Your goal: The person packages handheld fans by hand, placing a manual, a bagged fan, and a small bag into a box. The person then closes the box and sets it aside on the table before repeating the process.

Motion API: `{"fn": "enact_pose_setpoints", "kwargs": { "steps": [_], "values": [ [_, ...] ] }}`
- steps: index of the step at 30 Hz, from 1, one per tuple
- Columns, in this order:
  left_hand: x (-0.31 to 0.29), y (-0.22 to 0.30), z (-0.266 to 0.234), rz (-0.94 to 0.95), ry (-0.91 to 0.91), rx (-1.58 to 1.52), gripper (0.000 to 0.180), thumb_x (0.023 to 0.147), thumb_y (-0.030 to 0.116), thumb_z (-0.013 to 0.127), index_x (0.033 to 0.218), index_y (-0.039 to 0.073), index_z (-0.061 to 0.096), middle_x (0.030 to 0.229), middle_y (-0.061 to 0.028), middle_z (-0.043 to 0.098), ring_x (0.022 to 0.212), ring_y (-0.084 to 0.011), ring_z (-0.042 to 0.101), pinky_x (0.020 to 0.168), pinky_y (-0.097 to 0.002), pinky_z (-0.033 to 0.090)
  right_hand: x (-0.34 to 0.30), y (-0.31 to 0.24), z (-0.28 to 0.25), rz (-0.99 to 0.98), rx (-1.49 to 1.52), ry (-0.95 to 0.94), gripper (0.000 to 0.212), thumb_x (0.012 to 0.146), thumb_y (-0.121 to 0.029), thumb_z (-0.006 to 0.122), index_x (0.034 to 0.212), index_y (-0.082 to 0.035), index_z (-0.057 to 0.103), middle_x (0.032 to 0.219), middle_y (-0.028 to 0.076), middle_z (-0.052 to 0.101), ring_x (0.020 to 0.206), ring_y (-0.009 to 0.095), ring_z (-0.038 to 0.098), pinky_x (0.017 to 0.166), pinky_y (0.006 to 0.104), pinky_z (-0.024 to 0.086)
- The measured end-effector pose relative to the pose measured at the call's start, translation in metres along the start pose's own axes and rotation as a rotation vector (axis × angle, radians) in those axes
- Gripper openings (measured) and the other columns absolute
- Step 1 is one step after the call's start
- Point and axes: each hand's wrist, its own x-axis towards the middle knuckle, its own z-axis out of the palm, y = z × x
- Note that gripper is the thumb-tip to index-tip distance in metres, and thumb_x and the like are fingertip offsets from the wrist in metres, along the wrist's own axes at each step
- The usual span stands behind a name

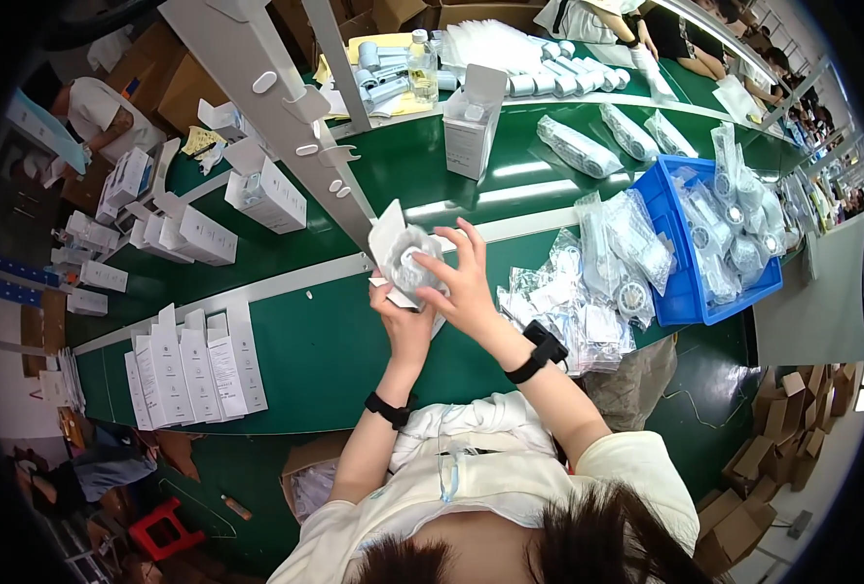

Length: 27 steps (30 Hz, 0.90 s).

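Note:
Close in front of me, my left hand [403, 329] is wrapped round a small white box [387, 232] from below, its flap raised. At the box's mouth sits a round whitish item in a clear plastic bag [399, 255]; its kind cannot be made out. My right hand [473, 290] leans over it from the right with fingers spread. Its thumb and one finger touch the bagged item, while the other fingers stretch away from it. The lower part of the box is hidden behind my hands.
Flat white cartons [193, 370] lie at the left. Small clear packets [583, 326] are heaped at the right beside a blue crate [675, 277] of bagged items. An open white box [471, 136] stands beyond a grey metal post [286, 127]. Other people sit farther off.

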Motion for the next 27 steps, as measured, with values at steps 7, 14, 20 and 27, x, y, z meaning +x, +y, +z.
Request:
{"fn": "enact_pose_setpoints", "kwargs": {
  "steps": [7,14,20,27],
  "values": [
    [-0.02,-0.014,-0.037,0.039,-0.172,-0.187,0.075,0.063,0.01,0.075,0.114,0.007,0.021,0.123,-0.0207,0.029,0.112,-0.0289,0.038,0.093,-0.0364,0.033,-0.063,0.184,-0.058,0.341,-0.774,-0.219,0.046,0.071,-0.002,0.055,0.116,-0.009,0.049,0.108,0.013,0.051,0.107,0.032,0.043,0.089,0.05,0.032],
    [0.009,0.035,-0.059,-0.01,-0.284,0.009,0.053,0.062,0.01,0.074,0.108,0.005,0.048,0.113,-0.0164,0.04,0.103,-0.029,0.047,0.085,-0.0337,0.039,-0.059,0.24,-0.086,0.494,-0.692,-0.991,0.037,0.068,-0.002,0.06,0.103,-0.008,0.053,0.107,0.01,0.053,0.104,0.03,0.046,0.091,0.0438,0.034],
    [0.016,0.038,-0.056,-0.101,-0.327,0.088,0.017,0.063,0.006,0.069,0.077,0.0,0.06,0.104,-0.0168,0.051,0.089,-0.0277,0.055,0.075,-0.0316,0.044,-0.039,0.222,-0.104,0.171,-0.268,-0.737,0.017,0.07,0.0,0.059,0.086,-0.003,0.053,0.089,0.008,0.057,0.091,0.028,0.051,0.081,0.036,0.039],
    [0.036,0.037,-0.054,-0.278,-0.253,0.044,0.012,0.064,0.005,0.068,0.071,-0.001,0.06,0.065,-0.0066,0.055,0.055,-0.0135,0.048,0.051,-0.0258,0.038,0.021,0.089,-0.111,0.205,0.193,0.062,0.012,0.068,0.002,0.057,0.078,0.0,0.05,0.072,0.009,0.053,0.063,0.027,0.052,0.057,0.0294,0.044]
  ]
}}
